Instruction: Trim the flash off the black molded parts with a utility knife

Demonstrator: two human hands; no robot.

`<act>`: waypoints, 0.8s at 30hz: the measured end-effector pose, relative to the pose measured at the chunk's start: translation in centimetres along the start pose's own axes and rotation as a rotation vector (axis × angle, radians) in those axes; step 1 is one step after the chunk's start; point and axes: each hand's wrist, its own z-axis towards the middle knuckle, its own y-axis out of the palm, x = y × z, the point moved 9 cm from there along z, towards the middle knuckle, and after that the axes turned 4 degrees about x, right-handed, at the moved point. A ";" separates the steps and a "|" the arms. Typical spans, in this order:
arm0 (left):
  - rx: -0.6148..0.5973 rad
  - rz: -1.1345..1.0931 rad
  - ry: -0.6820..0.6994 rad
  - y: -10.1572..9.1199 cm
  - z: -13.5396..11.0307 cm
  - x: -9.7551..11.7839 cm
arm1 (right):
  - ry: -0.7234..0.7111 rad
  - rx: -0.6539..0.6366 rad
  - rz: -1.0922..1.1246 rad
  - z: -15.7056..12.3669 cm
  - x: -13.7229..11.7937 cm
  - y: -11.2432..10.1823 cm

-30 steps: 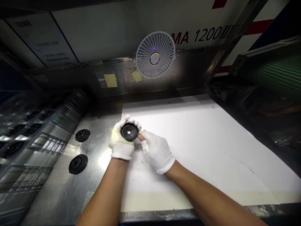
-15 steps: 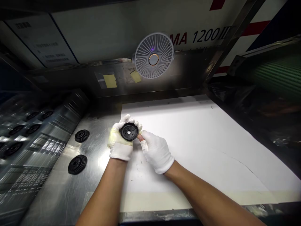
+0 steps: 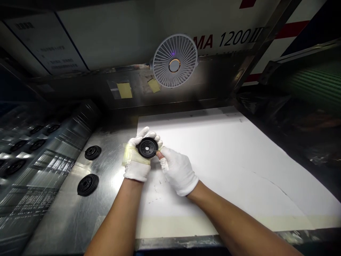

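And there's the left white-gloved hand (image 3: 136,163), curled half-closed, cradling a round black holed disc (image 3: 147,147) mid-frame, while the right white-gloved hand (image 3: 177,172) pinches its rim, right above the white paper sheet's (image 3: 226,160) left edge!

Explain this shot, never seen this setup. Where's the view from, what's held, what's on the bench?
It's a single view from a camera worn on a person's head, looking forward and down, so the arms reach in from the bottom. Both hands wear white fabric gloves. The left hand cradles a black round disc with a centre hole, and the fingertips of the right hand touch its edge. Its material and purpose can't be told from here. The bench is stainless steel, partly covered by a white sheet. One similar disc and another lie on the bare steel. Above is a small white fan, near a machine panel marked "MA 1200".
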 end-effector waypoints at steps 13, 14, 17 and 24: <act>-0.003 -0.005 0.074 0.0 0.1 0.4 | -0.043 -0.013 0.010 -0.3 -1.2 0.3; -0.016 0.029 0.050 0.1 -0.1 0.2 | -0.040 -0.009 0.010 -0.2 -0.9 0.1; -0.039 0.025 0.049 0.4 -0.3 0.3 | 0.003 0.001 -0.006 0.0 -0.1 -0.1; 0.077 -0.075 0.117 -0.4 0.6 0.7 | 0.004 -0.014 0.003 -0.3 -1.0 0.2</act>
